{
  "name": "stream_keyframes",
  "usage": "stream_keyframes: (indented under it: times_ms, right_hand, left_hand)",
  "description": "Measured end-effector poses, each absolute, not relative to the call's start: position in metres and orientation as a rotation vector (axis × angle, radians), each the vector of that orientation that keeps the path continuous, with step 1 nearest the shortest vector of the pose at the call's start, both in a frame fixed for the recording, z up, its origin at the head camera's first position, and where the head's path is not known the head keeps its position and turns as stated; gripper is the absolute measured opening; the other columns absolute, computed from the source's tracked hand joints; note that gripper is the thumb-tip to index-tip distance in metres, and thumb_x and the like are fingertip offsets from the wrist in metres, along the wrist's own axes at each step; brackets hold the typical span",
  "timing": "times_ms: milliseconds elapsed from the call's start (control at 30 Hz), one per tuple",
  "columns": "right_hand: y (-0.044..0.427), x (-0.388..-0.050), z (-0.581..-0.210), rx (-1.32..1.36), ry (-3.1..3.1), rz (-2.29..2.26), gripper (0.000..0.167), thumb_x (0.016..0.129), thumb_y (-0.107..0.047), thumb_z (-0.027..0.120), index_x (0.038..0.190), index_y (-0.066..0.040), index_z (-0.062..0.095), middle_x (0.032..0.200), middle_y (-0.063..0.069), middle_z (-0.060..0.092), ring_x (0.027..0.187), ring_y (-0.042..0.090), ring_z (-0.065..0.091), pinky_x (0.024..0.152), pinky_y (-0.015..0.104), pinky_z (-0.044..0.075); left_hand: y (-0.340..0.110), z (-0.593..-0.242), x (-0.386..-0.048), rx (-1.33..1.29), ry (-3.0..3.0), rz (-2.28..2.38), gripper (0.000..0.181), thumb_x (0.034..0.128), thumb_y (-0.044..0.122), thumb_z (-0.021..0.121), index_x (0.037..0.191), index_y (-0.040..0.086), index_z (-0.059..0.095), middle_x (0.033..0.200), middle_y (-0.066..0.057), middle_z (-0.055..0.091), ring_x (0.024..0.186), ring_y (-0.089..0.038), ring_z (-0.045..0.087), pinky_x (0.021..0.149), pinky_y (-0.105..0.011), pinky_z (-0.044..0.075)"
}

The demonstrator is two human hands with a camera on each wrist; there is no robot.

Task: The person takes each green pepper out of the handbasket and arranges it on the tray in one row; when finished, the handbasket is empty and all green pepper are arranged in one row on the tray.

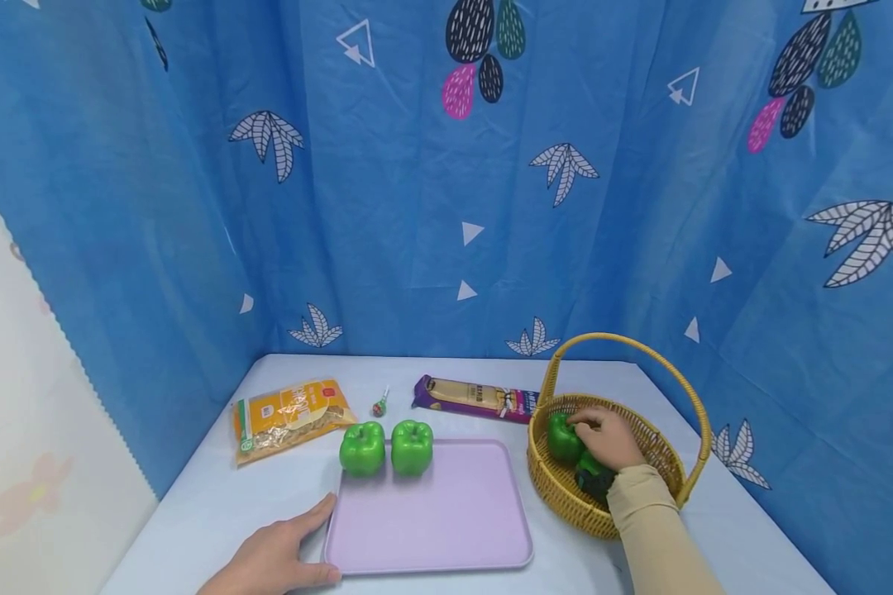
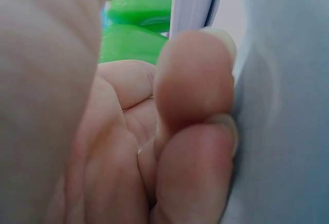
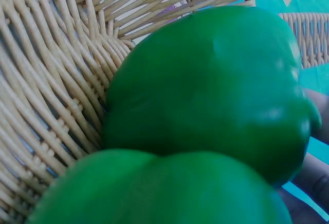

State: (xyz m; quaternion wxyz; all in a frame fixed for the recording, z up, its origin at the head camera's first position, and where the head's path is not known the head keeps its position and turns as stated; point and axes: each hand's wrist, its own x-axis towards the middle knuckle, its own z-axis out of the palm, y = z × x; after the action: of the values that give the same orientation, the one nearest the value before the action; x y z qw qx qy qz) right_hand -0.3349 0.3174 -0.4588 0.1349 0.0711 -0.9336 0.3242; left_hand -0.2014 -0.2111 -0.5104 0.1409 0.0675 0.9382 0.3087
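My left hand [image 1: 271, 555] lies at the near left corner of a lilac tray [image 1: 435, 529], thumb and fingers spread along its edge. In the left wrist view the fingertips [image 2: 195, 80] rest near the white tabletop. Two shiny green bell peppers [image 1: 362, 450] [image 1: 412, 448] stand side by side at the tray's far left. Inside a wicker basket [image 1: 565, 508] on the right, my right hand [image 1: 612, 438] pinches a green bell pepper [image 3: 205, 90] near its stem; the fingertips are partly hidden. Another green pepper [image 3: 154, 193] lies against it, partly under the hand.
An orange bag of dry food [image 1: 292, 417] lies at the back left, beside a small wrapped lollipop [image 1: 379, 406]. A long purple packet [image 1: 479, 398] reaches behind the basket. The basket's tall handle [image 1: 640, 340] arches over the right hand. Blue curtain [image 1: 417, 207] closes off the back.
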Motion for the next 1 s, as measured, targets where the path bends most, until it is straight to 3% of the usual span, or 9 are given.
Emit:
stream_keyframes:
  times_ms: [100,200,367,633,1000]
  right_hand:
    - [0.3164,-0.3352,-0.4579,0.202,-2.742,0.935,0.027,0.098,-0.032,0.069,0.111,-0.009,0.076,0.121,0.017,0.069,0.111,0.039,0.064,0.089,0.056,0.057]
    - [0.3169,-0.3371,-0.4582,0.2,-2.785,0.921,0.052,0.087,-0.05,0.08,0.117,-0.009,0.072,0.122,0.017,0.068,0.11,0.037,0.063,0.089,0.054,0.057]
    - [0.3187,-0.3402,-0.4596,0.204,-2.825,0.94,0.081,0.079,-0.053,0.086,0.137,-0.003,0.06,0.131,0.021,0.064,0.114,0.038,0.062,0.092,0.055,0.057]
    - [0.3172,-0.3423,-0.46,0.207,-2.839,0.919,0.078,0.079,-0.05,0.088,0.135,-0.001,0.064,0.121,0.02,0.068,0.101,0.031,0.065,0.081,0.046,0.06]
    - [0.3191,-0.3411,-0.4615,0.281,-2.838,0.844,0.076,0.082,-0.05,0.086,0.136,-0.001,0.065,0.121,0.019,0.07,0.097,0.027,0.066,0.075,0.041,0.06]
  left_hand:
    - [-0.2115,-0.5101,-0.201,0.216,2.713,0.891,0.11,0.0707,0.066,0.084,0.158,0.012,0.043,0.15,-0.02,0.055,0.134,-0.053,0.051,0.106,-0.074,0.041]
    - [-0.2114,-0.5098,-0.2006,0.214,2.716,0.892,0.11,0.0705,0.066,0.084,0.157,0.012,0.043,0.15,-0.02,0.055,0.134,-0.052,0.052,0.106,-0.073,0.041]
    - [-0.2115,-0.5096,-0.2,0.195,2.709,0.899,0.111,0.0693,0.067,0.084,0.157,0.012,0.043,0.15,-0.02,0.055,0.134,-0.053,0.051,0.107,-0.074,0.04]
    - [-0.2118,-0.5087,-0.1997,0.215,2.71,0.905,0.11,0.0707,0.066,0.084,0.158,0.012,0.043,0.151,-0.02,0.054,0.134,-0.053,0.05,0.106,-0.074,0.039]
    - [-0.2107,-0.5079,-0.1997,0.252,2.73,0.896,0.109,0.0721,0.065,0.084,0.157,0.011,0.043,0.152,-0.02,0.054,0.134,-0.052,0.051,0.106,-0.074,0.041]
